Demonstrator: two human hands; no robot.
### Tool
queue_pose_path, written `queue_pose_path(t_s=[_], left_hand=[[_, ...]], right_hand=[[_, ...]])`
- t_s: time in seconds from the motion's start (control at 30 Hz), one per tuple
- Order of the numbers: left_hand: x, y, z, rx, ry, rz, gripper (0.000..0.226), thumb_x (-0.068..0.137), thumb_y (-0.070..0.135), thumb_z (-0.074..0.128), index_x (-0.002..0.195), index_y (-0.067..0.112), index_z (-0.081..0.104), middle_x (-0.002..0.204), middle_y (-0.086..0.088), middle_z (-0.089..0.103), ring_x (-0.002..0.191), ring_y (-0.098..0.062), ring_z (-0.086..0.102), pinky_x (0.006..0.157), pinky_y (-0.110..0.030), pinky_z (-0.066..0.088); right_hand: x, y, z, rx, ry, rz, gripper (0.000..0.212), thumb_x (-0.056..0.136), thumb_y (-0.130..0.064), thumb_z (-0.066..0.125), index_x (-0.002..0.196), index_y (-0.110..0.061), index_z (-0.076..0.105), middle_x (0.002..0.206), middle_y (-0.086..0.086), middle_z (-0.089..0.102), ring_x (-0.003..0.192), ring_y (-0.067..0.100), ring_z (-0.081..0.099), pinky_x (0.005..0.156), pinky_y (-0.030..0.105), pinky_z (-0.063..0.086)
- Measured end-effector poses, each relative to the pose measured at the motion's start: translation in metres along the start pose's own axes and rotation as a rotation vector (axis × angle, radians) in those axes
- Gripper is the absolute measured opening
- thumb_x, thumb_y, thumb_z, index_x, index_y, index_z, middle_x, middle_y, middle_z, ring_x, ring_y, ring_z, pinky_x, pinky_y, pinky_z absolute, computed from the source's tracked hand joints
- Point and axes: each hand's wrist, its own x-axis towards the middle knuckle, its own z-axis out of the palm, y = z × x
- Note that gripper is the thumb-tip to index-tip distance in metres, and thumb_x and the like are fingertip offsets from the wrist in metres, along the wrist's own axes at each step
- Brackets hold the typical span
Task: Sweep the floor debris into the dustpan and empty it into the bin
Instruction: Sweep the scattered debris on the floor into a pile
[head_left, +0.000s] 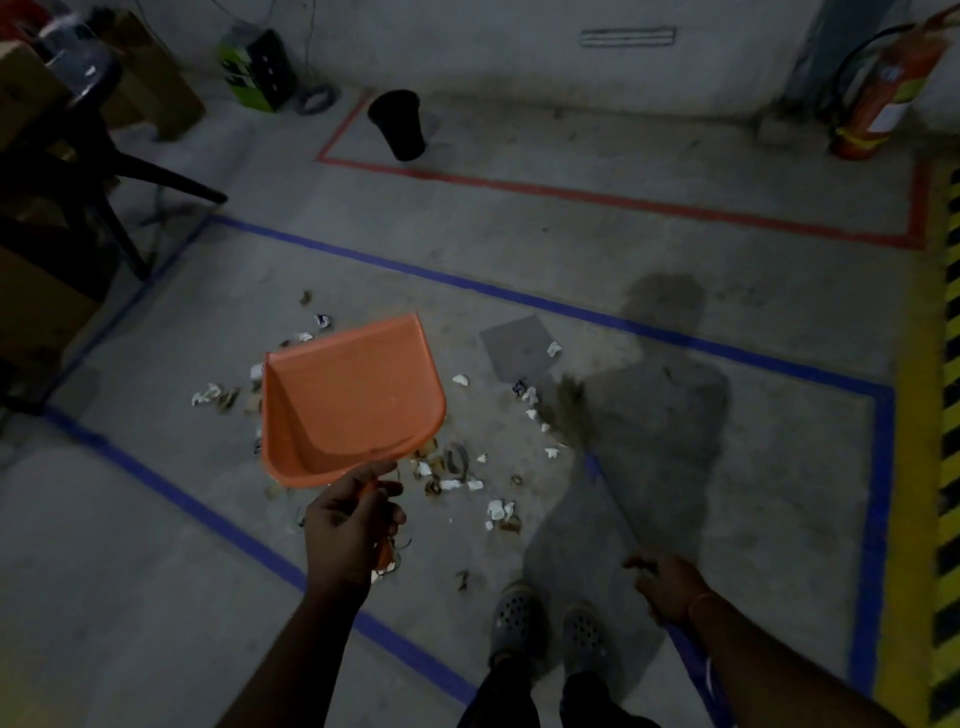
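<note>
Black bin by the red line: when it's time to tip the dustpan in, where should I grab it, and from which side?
Judging by shape, take the black bin by its open rim, fingers over the near edge. It tapers downward and leans left, so the top is widest and clear.

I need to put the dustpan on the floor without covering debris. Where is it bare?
Bare floor lies left of the left hand, inside the near blue line, and beyond the debris toward the far blue line. It is crowded around the dustpan, between it and the broom, and down to the shoes.
</note>
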Motion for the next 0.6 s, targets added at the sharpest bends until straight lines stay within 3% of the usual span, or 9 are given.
queue_pose_path(t_s=[0.13,0.27,0.43,0.6], left_hand=[[0.002,-0.001,-0.007,0.022,0.061,-0.042,0.028,0.096,-0.014,0.047,0.107,-0.005,0.071,0.083,-0.024,0.066,0.047,-0.016,0.058,0.040,-0.019,0.038],[0.000,0.001,-0.010,0.021,0.078,-0.047,0.027,0.097,-0.010,0.053,0.112,0.000,0.073,0.080,-0.020,0.067,0.049,-0.018,0.060,0.041,-0.022,0.041],[0.002,0.001,-0.015,-0.008,0.086,-0.051,0.027,0.097,-0.009,0.055,0.115,0.000,0.073,0.080,-0.018,0.068,0.050,-0.019,0.060,0.042,-0.022,0.042],[0.005,-0.002,-0.021,-0.034,0.100,-0.061,0.027,0.097,-0.009,0.054,0.116,-0.003,0.071,0.082,-0.022,0.066,0.049,-0.017,0.060,0.039,-0.019,0.038]], right_hand=[[0.002,-0.018,0.021,-0.055,-0.108,-0.074,0.028,0.091,0.000,0.054,0.110,-0.017,0.067,0.071,-0.005,0.059,0.045,0.016,0.054,0.044,0.023,0.047],[-0.001,-0.024,0.025,-0.026,-0.116,-0.133,0.029,0.093,0.000,0.055,0.110,-0.021,0.067,0.069,-0.004,0.064,0.046,0.017,0.054,0.044,0.024,0.046],[0.003,-0.016,0.011,0.005,-0.032,-0.185,0.034,0.091,0.001,0.059,0.109,-0.025,0.071,0.072,0.003,0.071,0.048,0.022,0.058,0.048,0.033,0.051],[0.004,-0.019,-0.010,0.078,0.079,-0.149,0.031,0.094,0.002,0.054,0.108,-0.021,0.070,0.059,0.011,0.062,0.046,0.023,0.052,0.044,0.030,0.047]])
